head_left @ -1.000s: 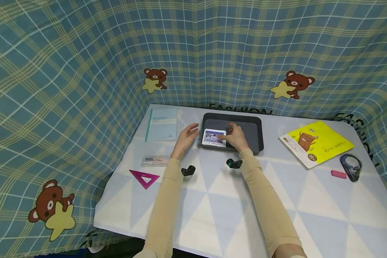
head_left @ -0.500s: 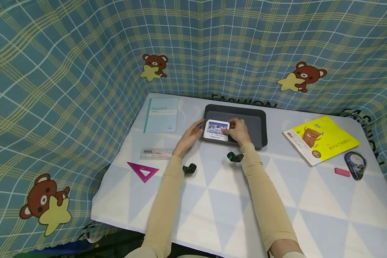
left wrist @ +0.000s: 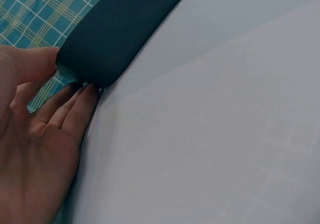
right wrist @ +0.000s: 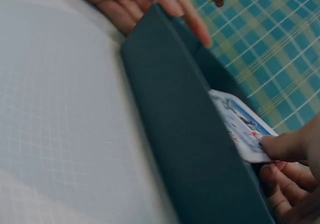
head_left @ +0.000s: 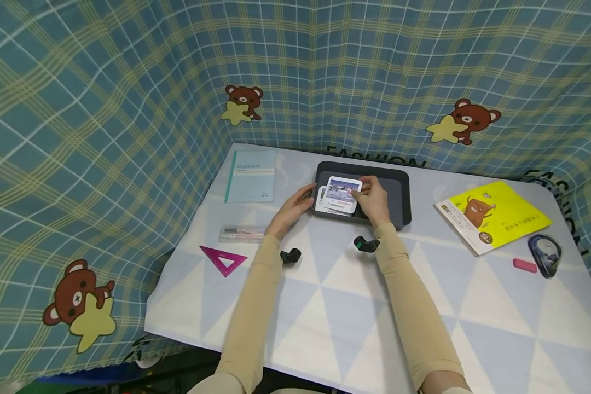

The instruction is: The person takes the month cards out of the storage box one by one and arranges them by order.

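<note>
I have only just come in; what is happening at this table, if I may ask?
A person's right hand has a picture card marked January in its grip at the left part of a dark tray, partly covering another card. The left hand touches the tray's left end. A blue notebook, a magenta set square and a yellow book lie elsewhere on the table.

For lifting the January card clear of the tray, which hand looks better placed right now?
Probably the right hand: it pinches the January card near its edge, thumb on the picture side. The left hand touches the tray's left end and holds no card.
</note>
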Action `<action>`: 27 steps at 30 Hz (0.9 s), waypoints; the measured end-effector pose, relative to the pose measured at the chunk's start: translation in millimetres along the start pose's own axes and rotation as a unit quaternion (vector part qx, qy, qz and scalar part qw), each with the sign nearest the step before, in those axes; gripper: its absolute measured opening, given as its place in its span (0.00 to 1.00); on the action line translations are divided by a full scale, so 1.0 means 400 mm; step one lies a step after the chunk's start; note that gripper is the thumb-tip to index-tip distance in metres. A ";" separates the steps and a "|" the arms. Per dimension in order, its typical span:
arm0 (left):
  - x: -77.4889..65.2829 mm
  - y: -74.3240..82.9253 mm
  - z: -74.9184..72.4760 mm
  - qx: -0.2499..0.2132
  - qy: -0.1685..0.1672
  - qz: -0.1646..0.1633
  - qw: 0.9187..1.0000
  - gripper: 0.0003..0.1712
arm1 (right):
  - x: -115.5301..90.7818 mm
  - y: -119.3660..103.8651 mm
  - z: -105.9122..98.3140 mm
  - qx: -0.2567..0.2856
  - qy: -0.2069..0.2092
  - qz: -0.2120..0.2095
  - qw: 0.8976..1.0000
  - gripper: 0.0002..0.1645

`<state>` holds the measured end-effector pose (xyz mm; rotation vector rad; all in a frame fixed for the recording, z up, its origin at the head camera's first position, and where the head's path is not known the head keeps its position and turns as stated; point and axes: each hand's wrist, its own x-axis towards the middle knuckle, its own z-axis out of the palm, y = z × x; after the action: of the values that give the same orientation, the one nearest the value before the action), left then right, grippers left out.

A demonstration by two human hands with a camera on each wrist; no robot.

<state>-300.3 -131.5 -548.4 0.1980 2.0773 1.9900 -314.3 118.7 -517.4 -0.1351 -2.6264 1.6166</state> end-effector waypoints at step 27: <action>0.000 -0.005 -0.015 -0.020 -0.012 0.001 1.000 0.30 | -0.289 0.032 0.084 -0.091 -0.039 -0.102 0.990 0.25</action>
<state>-301.7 -137.3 -550.4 0.2156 2.0213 2.0200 -201.8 82.8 -544.1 0.1876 -2.7367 1.3448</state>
